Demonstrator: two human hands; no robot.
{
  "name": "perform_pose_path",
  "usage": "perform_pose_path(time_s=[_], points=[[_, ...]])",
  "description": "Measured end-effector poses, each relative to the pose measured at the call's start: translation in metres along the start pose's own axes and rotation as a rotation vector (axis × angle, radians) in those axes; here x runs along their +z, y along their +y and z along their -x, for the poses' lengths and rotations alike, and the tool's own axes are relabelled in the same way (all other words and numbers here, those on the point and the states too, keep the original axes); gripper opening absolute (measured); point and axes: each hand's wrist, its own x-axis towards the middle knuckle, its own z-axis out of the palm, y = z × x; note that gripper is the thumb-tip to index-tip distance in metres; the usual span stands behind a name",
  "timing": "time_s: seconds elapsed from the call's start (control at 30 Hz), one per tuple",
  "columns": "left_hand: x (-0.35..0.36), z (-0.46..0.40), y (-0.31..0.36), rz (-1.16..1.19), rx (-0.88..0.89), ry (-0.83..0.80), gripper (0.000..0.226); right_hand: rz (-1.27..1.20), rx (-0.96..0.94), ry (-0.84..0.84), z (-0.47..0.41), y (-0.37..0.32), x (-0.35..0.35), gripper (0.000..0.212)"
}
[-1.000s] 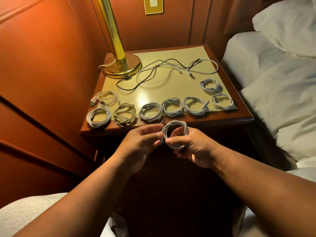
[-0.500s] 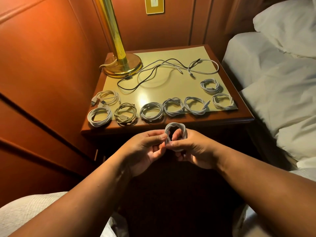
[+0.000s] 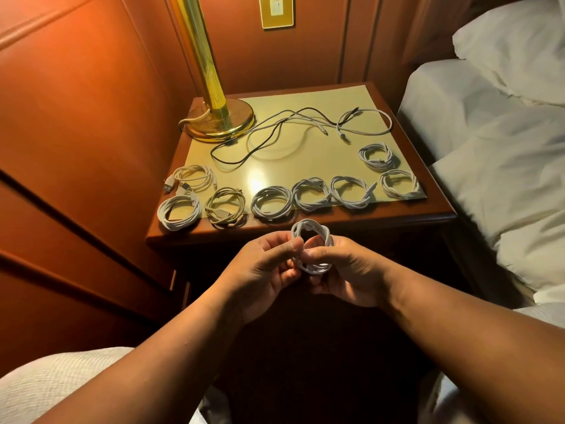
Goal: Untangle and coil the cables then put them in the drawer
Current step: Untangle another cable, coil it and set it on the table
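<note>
A single head-worn camera looks forward and steeply down. It sits close above the front edge of the brown wooden nightstand (image 3: 382, 220).

Nothing in front of me carries writing I can read. The gold wall plate (image 3: 277, 10) above my wooden nightstand (image 3: 336, 223) bears no legible mark, nor does the brass lamp column (image 3: 201, 47).

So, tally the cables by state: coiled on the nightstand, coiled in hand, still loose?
Coiled on the nightstand: 8, e.g.
Coiled, held by both hands, left and right: 1
Loose tangle: cannot count reliably; at least one black, some white
Total coils: 9
</note>
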Motion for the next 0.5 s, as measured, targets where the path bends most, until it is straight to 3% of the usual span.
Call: perform_pose_path(time_s=[0.33, 0.5], points=[[-0.0004, -0.0003, -0.0042, -0.106, 0.116, 0.043, 0.016, 0.033, -0.005, -0.031, 0.0012, -0.0017, -0.0036, 0.024], [-0.0033, -0.0007, 0.0025, -0.158, 0.059, 0.062, 0.024, 0.091, -0.05, 0.056, 0.0001, -0.0006, -0.005, 0.021]])
